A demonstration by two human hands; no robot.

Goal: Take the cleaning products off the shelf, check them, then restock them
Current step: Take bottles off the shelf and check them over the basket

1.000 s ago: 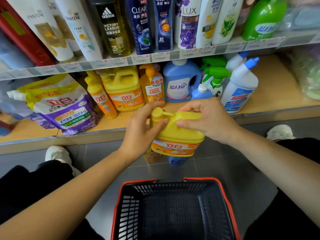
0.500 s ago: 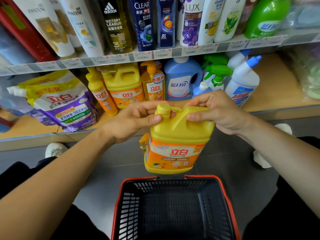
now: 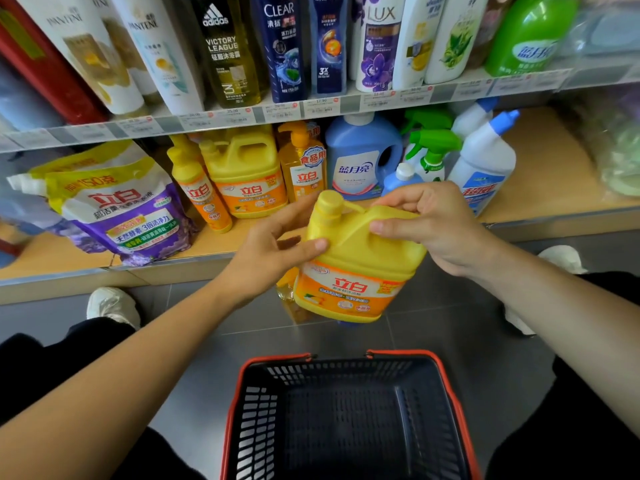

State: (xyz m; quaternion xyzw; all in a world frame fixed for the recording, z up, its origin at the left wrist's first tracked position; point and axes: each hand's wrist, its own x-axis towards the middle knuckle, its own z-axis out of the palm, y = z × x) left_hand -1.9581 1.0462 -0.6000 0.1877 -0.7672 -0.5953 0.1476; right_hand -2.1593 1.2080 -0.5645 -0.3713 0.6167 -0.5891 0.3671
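Yellow capped detergent jug held in both hands above a shopping basket.
Nearest stands the red-rimmed, dark plastic mesh basket (image 3: 273, 359), its slotted bottom in plain view, on the grey tiled floor (image 3: 450, 327). Just beyond the basket and above it hangs the tilted, opaque yellow plastic jug with an orange label (image 3: 360, 268). The left hand (image 3: 273, 258) pinches its shoulder between thumb and fingers, and the right hand (image 3: 436, 223) grasps its handle. Farther from the basket, the wooden lower shelf (image 3: 540, 174) carries a matching yellow jug (image 3: 246, 174), a blue detergent bottle (image 3: 360, 157) and a purple refill pouch (image 3: 128, 209). Farthest, shampoo bottles (image 3: 277, 46) line the shelf above.
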